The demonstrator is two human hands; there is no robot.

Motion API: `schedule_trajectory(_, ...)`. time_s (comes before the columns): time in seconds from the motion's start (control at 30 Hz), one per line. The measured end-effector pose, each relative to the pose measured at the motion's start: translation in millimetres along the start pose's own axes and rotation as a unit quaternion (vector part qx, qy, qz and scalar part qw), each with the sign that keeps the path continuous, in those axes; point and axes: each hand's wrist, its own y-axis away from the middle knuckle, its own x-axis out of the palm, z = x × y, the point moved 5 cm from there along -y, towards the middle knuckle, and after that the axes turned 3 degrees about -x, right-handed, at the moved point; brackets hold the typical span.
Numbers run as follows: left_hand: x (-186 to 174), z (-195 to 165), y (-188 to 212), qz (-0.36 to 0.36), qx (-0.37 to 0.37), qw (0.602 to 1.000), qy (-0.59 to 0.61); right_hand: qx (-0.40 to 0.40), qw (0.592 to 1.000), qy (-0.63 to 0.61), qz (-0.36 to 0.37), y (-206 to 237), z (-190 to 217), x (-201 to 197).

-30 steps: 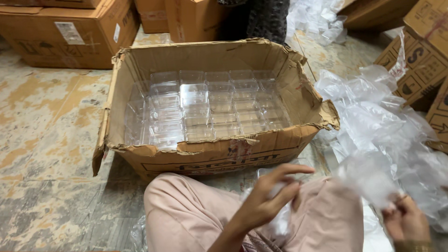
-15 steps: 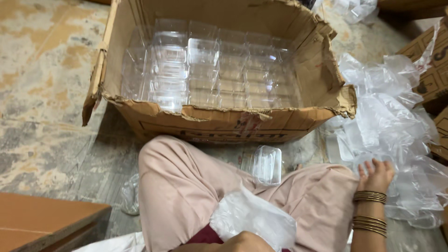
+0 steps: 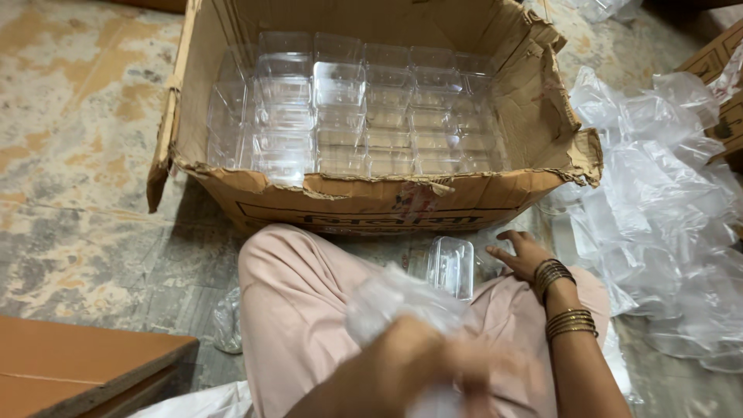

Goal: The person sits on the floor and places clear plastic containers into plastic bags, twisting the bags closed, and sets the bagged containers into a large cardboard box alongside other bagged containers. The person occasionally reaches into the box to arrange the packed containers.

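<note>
Fingers (image 3: 507, 246) of right hand (image 3: 525, 255) just beside clear container (image 3: 451, 266).

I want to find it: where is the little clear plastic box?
The clear plastic box stands on the person's lap, just left of the right hand, below the cardboard box.

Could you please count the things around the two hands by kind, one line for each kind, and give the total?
Open cardboard box, filled with clear containers: 1
Loose clear plastic container, beside the right hand: 1
Crumpled clear bag, in the blurred left hand: 1
Heap of clear plastic bags: 1
Brown board: 1
Total: 5
</note>
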Motion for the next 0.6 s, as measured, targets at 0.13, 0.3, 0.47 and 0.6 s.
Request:
schedule_trajectory(0.13, -53, 106, 24, -0.112, -0.356, 0.875, -0.309, 0.079, 0.995, 0.005, 0.06, -9, 2, 12)
schedule_trajectory(0.3, -125, 253, 69, -0.104, -0.518, 0.67, -0.522, 0.122, 0.99, 0.008, 0.066, -22, -3, 15)
schedule_trajectory(0.47, -144, 361, 109, 0.018, -0.601, 0.645, -0.471, 0.195, 0.973, 0.099, 0.075, -40, 2, 8)
schedule_trajectory(0.6, -134, 409, 114, 0.069, -0.627, 0.684, -0.367, 0.223, 0.966, 0.105, 0.072, -46, 5, 7)
